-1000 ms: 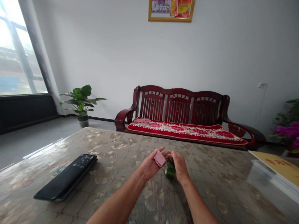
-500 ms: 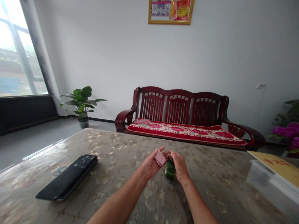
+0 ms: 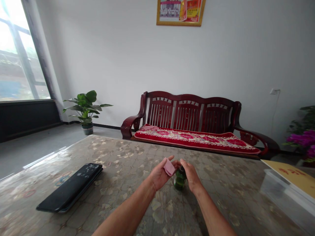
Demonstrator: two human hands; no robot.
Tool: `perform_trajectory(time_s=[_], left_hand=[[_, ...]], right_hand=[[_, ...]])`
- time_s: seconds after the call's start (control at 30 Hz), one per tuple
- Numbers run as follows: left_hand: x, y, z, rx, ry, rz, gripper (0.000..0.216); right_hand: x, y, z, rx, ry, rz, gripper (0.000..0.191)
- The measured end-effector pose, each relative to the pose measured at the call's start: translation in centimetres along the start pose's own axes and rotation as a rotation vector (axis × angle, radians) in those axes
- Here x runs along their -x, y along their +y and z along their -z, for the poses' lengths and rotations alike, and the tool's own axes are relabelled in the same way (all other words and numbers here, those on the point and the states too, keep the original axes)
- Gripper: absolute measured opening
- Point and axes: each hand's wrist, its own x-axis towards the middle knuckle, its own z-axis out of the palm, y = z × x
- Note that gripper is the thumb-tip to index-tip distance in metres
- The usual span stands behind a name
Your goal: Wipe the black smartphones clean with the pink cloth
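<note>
A small folded pink cloth (image 3: 169, 167) lies in my left hand (image 3: 157, 176), held under the thumb with the palm turned up. Beyond the cloth, the left fingertips reach toward the dark neck of a small green glass bottle (image 3: 179, 182). The bottle stands on the table between my hands. My right hand (image 3: 191, 176) is closed about the bottle's top from the right, its thumb pointing up; most of its fingers are hidden behind the hand, so the exact grip is unclear.
A patterned cloth covers the table (image 3: 118, 186). To the left lies a long black case (image 3: 71, 186), with hair-tie-like loops near it. A clear plastic box (image 3: 275, 193) under a yellow booklet (image 3: 292, 173) sits at the right. Behind the table stands a red wooden bench (image 3: 187, 111).
Both hands stay at the bottle with almost no movement. The right hand has shifted very slightly, and the pink cloth is still in the left.
</note>
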Motion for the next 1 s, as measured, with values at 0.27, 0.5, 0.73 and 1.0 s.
perform_trajectory(time_s=[0.27,0.5,0.73,1.0], left_hand=[[0.51,0.01,-0.41,-0.002,-0.015,-0.019,0.04],[0.52,0.06,-0.41,0.014,-0.002,-0.022,0.036],[0.46,0.12,-0.2,0.01,0.023,-0.01,0.036],[0.84,0.6,-0.48,-0.005,0.001,0.002,0.037]], right_hand=[[-0.23,0.8,-0.33,0.033,0.004,0.03,0.054],[0.1,0.81,-0.27,0.021,-0.005,0.025,0.056],[0.16,-0.07,-0.08,-0.069,-0.137,-0.028,0.055],[0.0,0.3,-0.26,-0.099,-0.056,-0.041,0.049]])
